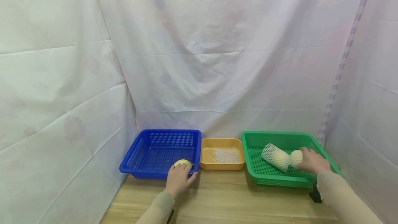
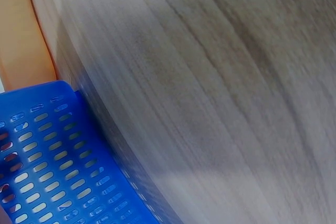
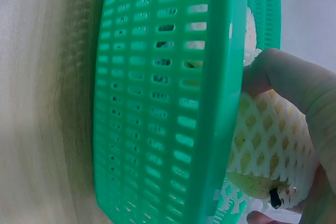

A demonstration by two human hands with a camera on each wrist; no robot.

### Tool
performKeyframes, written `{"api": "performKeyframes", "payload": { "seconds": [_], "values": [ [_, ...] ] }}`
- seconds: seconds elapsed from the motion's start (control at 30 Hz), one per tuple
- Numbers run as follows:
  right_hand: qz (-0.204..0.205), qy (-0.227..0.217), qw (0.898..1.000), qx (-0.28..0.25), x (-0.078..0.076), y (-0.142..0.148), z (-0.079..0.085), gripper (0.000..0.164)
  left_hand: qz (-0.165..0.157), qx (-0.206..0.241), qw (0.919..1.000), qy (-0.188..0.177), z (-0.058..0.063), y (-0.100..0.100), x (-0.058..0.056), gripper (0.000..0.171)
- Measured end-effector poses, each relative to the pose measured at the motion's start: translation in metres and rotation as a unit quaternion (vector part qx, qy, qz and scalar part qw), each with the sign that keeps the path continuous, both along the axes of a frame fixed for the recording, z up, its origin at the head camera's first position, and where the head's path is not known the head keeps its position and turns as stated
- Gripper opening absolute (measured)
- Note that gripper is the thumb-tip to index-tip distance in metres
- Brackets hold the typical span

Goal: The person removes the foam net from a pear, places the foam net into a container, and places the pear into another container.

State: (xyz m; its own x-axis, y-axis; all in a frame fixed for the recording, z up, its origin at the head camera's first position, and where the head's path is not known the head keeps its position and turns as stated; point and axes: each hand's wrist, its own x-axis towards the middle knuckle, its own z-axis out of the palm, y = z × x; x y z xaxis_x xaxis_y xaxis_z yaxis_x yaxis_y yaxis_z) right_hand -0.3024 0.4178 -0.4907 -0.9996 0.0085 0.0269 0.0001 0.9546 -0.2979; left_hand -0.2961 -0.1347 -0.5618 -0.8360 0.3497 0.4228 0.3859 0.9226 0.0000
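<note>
In the head view my left hand [image 1: 178,181] reaches over the front rim of the blue basket [image 1: 130,166]. Its fingers rest on a bare yellow-green pear [image 1: 182,162], and the thumb is spread away from the fruit. On the right, my right hand [image 1: 313,162] grips a pear [image 1: 296,157] inside the green basket [image 1: 273,179]. The right wrist view shows this pear's dark stem [image 3: 275,198] and the white foam net [image 3: 262,140] around it. Another pear in a longer foam net [image 1: 276,157] lies just left of that hand.
Between the baskets stands an orange tray [image 1: 206,166] with a flat white foam net [image 1: 226,156] in it. All three sit on a wooden table [image 1: 227,196]. A pale cloth [image 1: 217,78] hangs behind, with more cloth at both sides.
</note>
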Motion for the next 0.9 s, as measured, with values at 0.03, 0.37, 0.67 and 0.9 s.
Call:
{"api": "performKeyframes", "payload": {
  "seconds": [0.03,0.37,0.67,0.9],
  "values": [
    [0.001,0.002,1.0,0.0,0.0,-0.001,0.001,0.09,-0.001,0.0,1.0,0.001,0.0,0.0,0.0,0.04],
    [0.008,0.007,1.0,-0.001,0.001,-0.009,0.006,0.092,0.004,-0.007,0.9999,0.008,-0.001,0.0,0.0,0.044],
    [0.018,0.012,1.0,0.004,-0.003,-0.016,0.009,0.092,0.002,-0.001,0.9999,0.014,-0.003,0.0,-0.001,0.04],
    [0.023,0.021,0.999,0.005,-0.003,-0.018,0.015,0.088,0.003,-0.002,0.9998,0.017,-0.002,0.0,0.0,0.04]
  ]
}}
